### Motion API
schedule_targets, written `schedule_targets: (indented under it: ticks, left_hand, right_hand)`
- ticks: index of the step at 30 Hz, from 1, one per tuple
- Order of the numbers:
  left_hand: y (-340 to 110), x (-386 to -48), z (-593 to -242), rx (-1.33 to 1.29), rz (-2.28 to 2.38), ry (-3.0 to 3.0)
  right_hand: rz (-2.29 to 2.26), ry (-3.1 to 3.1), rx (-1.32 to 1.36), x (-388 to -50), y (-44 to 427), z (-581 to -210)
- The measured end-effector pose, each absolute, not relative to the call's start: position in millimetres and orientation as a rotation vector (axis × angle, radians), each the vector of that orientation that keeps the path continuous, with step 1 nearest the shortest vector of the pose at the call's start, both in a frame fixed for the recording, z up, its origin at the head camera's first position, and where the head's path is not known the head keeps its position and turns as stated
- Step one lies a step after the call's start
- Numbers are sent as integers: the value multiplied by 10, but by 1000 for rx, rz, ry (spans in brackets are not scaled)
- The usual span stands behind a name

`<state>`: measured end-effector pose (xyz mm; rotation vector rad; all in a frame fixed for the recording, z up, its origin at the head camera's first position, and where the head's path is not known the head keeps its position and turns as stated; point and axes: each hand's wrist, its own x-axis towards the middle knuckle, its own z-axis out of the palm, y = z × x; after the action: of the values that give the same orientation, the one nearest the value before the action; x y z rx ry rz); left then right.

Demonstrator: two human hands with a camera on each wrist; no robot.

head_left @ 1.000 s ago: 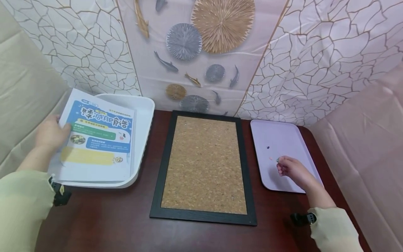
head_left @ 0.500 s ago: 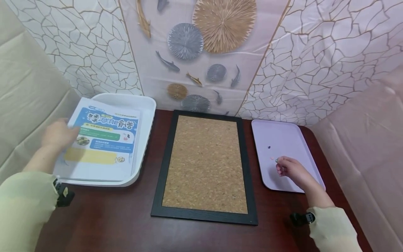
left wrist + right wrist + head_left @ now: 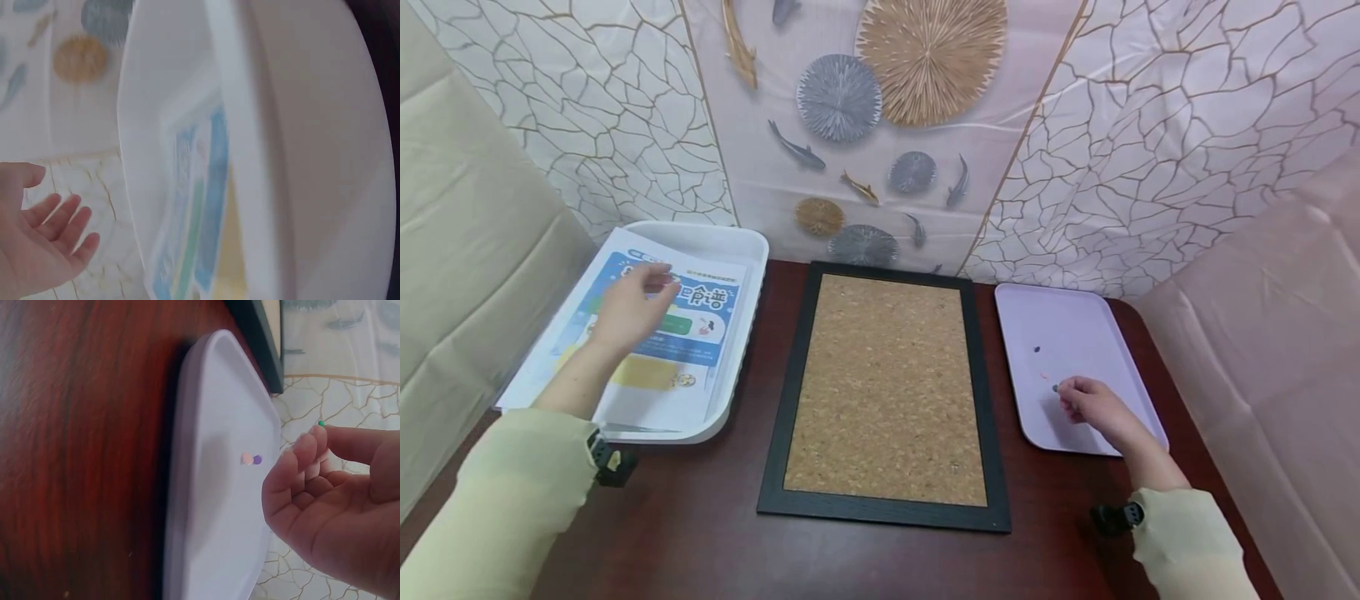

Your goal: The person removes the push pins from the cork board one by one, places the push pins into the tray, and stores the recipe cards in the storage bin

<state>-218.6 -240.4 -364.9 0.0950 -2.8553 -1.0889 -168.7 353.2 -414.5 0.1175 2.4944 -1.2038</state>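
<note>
My left hand (image 3: 634,307) hovers over printed sheets (image 3: 647,372) lying in a white plastic basket (image 3: 752,275). In the left wrist view the left hand (image 3: 47,240) holds nothing, its fingers loosely bent and spread. The top sheet has a blue, green and yellow printed design, partly covered by the hand. My right hand (image 3: 1096,406) is above a lilac tray (image 3: 1067,321), pinching a tiny green pushpin (image 3: 321,423) between thumb and index finger. Below it on the tray lie a pink pushpin (image 3: 247,459) and a purple pushpin (image 3: 258,460), close together in the right wrist view.
Between basket and tray, a cork board (image 3: 887,392) in a black frame lies on the dark red table (image 3: 700,525). A patterned backdrop (image 3: 865,108) stands behind. Beige padded panels (image 3: 467,250) flank both sides.
My left hand has let go of the sheets' left edge and moved right over them. The sheets have dropped lower into the basket. The right hand stays nearly still with the green pushpin.
</note>
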Motion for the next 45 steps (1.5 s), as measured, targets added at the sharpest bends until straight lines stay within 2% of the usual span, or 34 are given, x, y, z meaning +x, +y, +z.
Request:
schedule_targets:
  ticks: [8,26,45]
  left_hand:
    - [-1991,-2179,-3679,-47,-1240,-2852]
    - [-1533,-2212,-3825,-120,-1465,-2803]
    - [-1413,-2207,-3901,-204,-1422,-2865]
  right_hand:
    - [-1024,2573,162,-1659,3604,-4258]
    - [-895,2620,270,-1602,3630,-4364]
    - [-690,2751,303,-1670,3673,-4242]
